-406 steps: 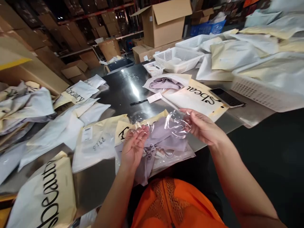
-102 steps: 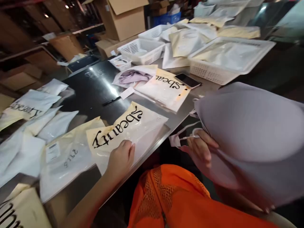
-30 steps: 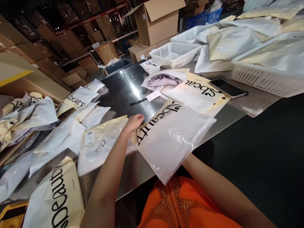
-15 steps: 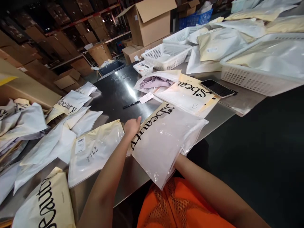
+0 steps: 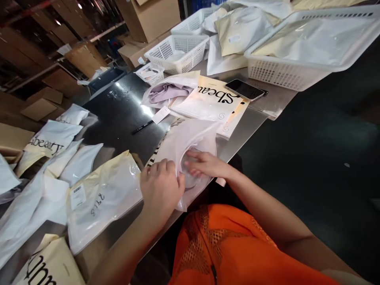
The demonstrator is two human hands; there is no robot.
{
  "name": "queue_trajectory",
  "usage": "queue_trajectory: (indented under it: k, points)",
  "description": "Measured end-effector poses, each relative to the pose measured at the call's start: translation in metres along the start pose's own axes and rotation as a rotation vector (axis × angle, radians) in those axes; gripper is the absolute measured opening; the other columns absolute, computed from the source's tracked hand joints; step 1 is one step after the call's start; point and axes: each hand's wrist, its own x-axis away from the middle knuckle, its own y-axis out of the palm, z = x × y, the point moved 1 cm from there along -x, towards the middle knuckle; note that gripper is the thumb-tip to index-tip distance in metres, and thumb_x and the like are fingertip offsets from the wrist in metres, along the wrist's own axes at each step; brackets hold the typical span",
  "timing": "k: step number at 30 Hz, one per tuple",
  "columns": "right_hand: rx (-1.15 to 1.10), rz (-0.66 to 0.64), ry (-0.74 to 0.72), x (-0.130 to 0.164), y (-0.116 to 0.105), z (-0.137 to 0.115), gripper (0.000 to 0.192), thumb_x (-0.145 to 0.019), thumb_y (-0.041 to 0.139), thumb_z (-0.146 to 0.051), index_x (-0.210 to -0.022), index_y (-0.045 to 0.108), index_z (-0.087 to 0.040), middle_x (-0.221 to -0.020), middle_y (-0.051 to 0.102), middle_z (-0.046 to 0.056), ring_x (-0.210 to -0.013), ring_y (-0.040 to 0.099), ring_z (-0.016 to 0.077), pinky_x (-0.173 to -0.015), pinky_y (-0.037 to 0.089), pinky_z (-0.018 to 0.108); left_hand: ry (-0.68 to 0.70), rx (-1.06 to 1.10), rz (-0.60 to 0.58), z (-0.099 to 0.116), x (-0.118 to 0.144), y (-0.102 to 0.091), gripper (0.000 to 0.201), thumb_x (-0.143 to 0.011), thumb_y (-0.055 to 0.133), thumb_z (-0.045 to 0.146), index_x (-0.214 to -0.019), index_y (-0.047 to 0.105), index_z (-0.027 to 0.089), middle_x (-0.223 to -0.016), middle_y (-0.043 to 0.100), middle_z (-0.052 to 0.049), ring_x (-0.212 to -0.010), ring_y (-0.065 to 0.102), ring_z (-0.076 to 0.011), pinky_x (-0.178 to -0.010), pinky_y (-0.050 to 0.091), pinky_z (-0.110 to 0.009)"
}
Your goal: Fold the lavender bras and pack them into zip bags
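The fingers (image 5: 170,166) of the left hand (image 5: 162,188) curl over the side of a bag (image 5: 200,128), closed on it, with the thumb at the rim of its mouth. The right hand (image 5: 206,164) reaches into that mouth, its fingers slightly apart; whether they pinch anything I cannot tell. The bag lies on the table (image 5: 124,99), at the edge nearest the person, its mouth held wide and its print partly hidden by folds.

Beyond it, a pen (image 5: 141,127) lies just beside a white tag (image 5: 160,115). Lilac cloth (image 5: 169,93) shows in the opening of another bag, next to a printed bag (image 5: 209,99) with one end of a phone (image 5: 245,90) over its corner. Left of the hands lies a labelled bag (image 5: 105,200). A basket (image 5: 276,73) stands behind the phone, with bags inside.
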Motion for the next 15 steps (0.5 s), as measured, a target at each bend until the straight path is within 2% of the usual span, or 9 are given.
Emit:
queue_trajectory:
  k: [1,3,5,7,9,10,11,13,15]
  points:
    - [0.091,0.06,0.039,0.013,-0.009,0.006,0.046,-0.094,0.055,-0.049,-0.127,0.059,-0.017,-0.066,0.066,0.0,-0.061,0.065,0.0161,-0.06,0.052,0.026,0.001,0.001,0.047,-0.007,0.001,-0.001,0.017,-0.084,0.05,0.025,-0.071,0.059,0.019,-0.066,0.063,-0.007,-0.066,0.06,-0.0249,-0.067,0.038,-0.038]
    - [0.398,0.238,0.142,0.041,-0.029,0.023,0.04,-0.095,0.048,-0.05,-0.112,0.068,-0.019,-0.064,0.066,0.002,-0.06,0.065,0.0177,-0.063,0.05,0.029,-0.003,0.03,0.133,-0.019,0.004,-0.006,0.02,-0.083,0.051,0.024,-0.064,0.055,0.021,-0.056,0.056,-0.003,-0.056,0.054,-0.0213,-0.061,0.034,-0.035]
    - [0.711,0.313,0.286,0.062,-0.042,0.047,0.035,-0.092,0.05,-0.048,-0.098,0.071,-0.02,-0.074,0.07,0.006,-0.07,0.067,0.0223,-0.068,0.05,0.032,-0.019,0.061,0.186,-0.027,0.006,-0.013,0.02,-0.082,0.053,0.022,-0.062,0.054,0.022,-0.053,0.054,0.0,-0.051,0.048,-0.0192,-0.057,0.029,-0.034]
    - [0.833,0.22,0.295,0.07,-0.043,0.073,0.036,-0.084,0.06,-0.043,-0.111,0.068,-0.021,-0.104,0.071,0.01,-0.093,0.067,0.028,-0.078,0.05,0.035,-0.036,0.07,0.221,-0.03,0.008,-0.02,0.019,-0.083,0.053,0.021,-0.065,0.056,0.022,-0.053,0.054,0.0,-0.05,0.045,-0.0187,-0.055,0.026,-0.033]
    - [0.764,0.083,0.108,0.068,-0.037,0.091,0.043,-0.083,0.061,-0.04,-0.121,0.062,-0.02,-0.126,0.062,0.012,-0.112,0.061,0.0279,-0.089,0.049,0.035,-0.043,0.068,0.247,-0.032,0.009,-0.024,0.018,-0.085,0.053,0.021,-0.068,0.059,0.021,-0.054,0.055,0.0,-0.051,0.044,-0.0186,-0.055,0.026,-0.033]
    - [0.721,0.018,0.021,0.066,-0.034,0.094,0.035,-0.086,0.058,-0.038,-0.114,0.064,-0.019,-0.125,0.062,0.013,-0.111,0.061,0.0263,-0.089,0.048,0.034,-0.047,0.069,0.256,-0.032,0.009,-0.025,0.018,-0.086,0.053,0.021,-0.069,0.06,0.021,-0.055,0.056,0.0,-0.051,0.044,-0.0185,-0.056,0.026,-0.033]
    - [0.699,-0.035,-0.027,0.066,-0.031,0.093,0.026,-0.09,0.053,-0.037,-0.1,0.066,-0.018,-0.115,0.066,0.012,-0.104,0.062,0.0245,-0.086,0.049,0.033,-0.048,0.072,0.263,-0.033,0.01,-0.025,0.017,-0.086,0.054,0.021,-0.07,0.06,0.021,-0.057,0.058,0.0,-0.051,0.045,-0.0184,-0.056,0.027,-0.033]
    - [0.683,-0.09,-0.02,0.066,-0.03,0.079,0.031,-0.095,0.046,-0.036,-0.075,0.061,-0.017,-0.083,0.067,0.008,-0.078,0.063,0.0195,-0.071,0.047,0.029,-0.044,0.084,0.277,-0.033,0.013,-0.024,0.016,-0.086,0.055,0.022,-0.072,0.061,0.02,-0.062,0.062,-0.001,-0.054,0.048,-0.0184,-0.057,0.03,-0.032]
    - [0.539,-0.136,0.02,0.066,-0.032,0.056,0.035,-0.095,0.048,-0.039,-0.068,0.054,-0.017,-0.063,0.059,0.003,-0.058,0.056,0.014,-0.057,0.042,0.025,-0.028,0.107,0.285,-0.03,0.017,-0.02,0.013,-0.086,0.058,0.022,-0.073,0.062,0.02,-0.068,0.067,-0.002,-0.056,0.051,-0.0185,-0.058,0.033,-0.032]
